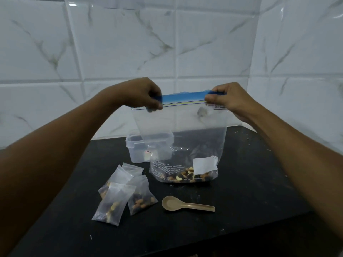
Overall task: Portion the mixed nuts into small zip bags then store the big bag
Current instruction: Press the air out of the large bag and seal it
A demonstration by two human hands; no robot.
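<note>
The big clear zip bag [183, 134] stands upright on the black counter, with a blue band along its top and a small heap of mixed nuts [185, 176] at its bottom. My left hand [143, 94] pinches the left end of the blue zip strip. My right hand [226, 100] pinches the right end. Several small zip bags [122, 193] holding nuts lie in a loose pile at the front left of the big bag. A beige plastic spoon [185, 204] lies on the counter in front of the big bag.
A clear, lidless plastic container [137, 151] stands behind and left of the big bag, partly seen through it. The black counter [250, 191] ends at a front edge near the bottom. A white marble-tiled wall [111, 43] rises behind. Crumbs dot the counter's far right.
</note>
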